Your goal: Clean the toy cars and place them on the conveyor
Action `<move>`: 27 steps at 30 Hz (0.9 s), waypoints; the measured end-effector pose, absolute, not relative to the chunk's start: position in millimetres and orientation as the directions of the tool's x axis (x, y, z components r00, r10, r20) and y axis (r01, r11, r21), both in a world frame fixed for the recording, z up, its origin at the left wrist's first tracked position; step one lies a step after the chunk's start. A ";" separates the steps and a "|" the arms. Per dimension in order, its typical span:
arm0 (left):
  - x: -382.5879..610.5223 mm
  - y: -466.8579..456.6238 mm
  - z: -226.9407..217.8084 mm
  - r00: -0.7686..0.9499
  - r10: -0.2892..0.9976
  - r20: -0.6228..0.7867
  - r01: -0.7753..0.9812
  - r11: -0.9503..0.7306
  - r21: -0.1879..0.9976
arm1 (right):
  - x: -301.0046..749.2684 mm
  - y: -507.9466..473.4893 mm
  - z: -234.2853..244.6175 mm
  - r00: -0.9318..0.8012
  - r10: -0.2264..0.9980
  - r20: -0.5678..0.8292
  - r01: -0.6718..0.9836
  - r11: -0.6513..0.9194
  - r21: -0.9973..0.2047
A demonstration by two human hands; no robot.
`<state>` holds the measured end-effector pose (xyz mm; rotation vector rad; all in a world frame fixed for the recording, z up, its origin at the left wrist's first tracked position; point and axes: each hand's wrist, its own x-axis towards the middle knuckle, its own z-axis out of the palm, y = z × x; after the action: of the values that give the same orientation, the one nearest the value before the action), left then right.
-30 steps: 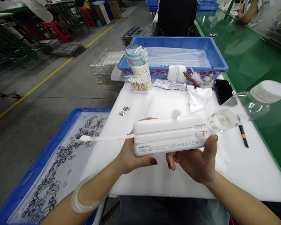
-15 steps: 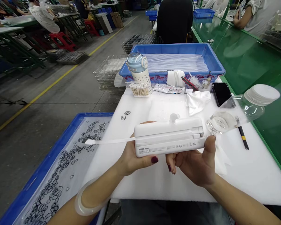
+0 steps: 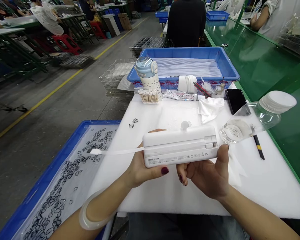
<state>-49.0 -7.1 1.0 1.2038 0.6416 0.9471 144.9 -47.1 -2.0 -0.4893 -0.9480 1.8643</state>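
A white power bank [image 3: 180,146] is held above the white table, its small printed text and a slot with a connector facing me. My left hand [image 3: 142,166] grips its left end, thumb along the lower edge and fingers hidden behind. My right hand [image 3: 210,176] supports the right end, with the thumb against the corner and the fingers curled under it. A white cable [image 3: 117,152] sticks out from the left end past my left hand, its tip dark. Just beyond the right end lies a tilted clear bottle [image 3: 236,128] with a white lid.
Cotton swabs [image 3: 149,96], a blue-lidded cup [image 3: 148,73], a tube [image 3: 180,95], tissue [image 3: 211,108] and a phone [image 3: 236,100] line the table's far side. A blue bin [image 3: 185,51] stands behind. Black rings fill a blue tray [image 3: 93,122] at left. A black-and-yellow pen-like tool [image 3: 259,148] lies right.
Both hands and the power bank hold almost the same place. The whole view has shifted very slightly.
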 end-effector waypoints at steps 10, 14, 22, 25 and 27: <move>-48.7 -5.9 1.0 0.485 0.870 0.088 -0.289 0.065 0.955 | 145.3 -46.9 0.6 -0.472 0.879 0.062 -0.544 -0.235 -0.805; -48.4 -5.7 1.8 0.486 0.870 0.080 -0.282 0.069 0.957 | 145.5 -46.6 1.1 -0.469 0.881 0.067 -0.541 -0.227 -0.810; -47.7 -6.1 3.3 0.471 0.879 0.075 -0.272 0.063 0.960 | 146.3 -46.5 0.5 -0.481 0.874 0.074 -0.531 -0.223 -0.817; -47.5 -5.8 3.9 0.474 0.877 0.078 -0.270 0.060 0.961 | 146.3 -46.5 0.3 -0.479 0.875 0.077 -0.533 -0.220 -0.817; -47.7 -5.5 4.1 0.477 0.875 0.079 -0.269 0.060 0.961 | 146.2 -46.5 0.2 -0.478 0.875 0.081 -0.538 -0.218 -0.814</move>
<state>-47.7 -5.5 4.1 1.2095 0.6361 0.9603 146.2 -46.5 0.2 -0.4992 -1.0147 1.8474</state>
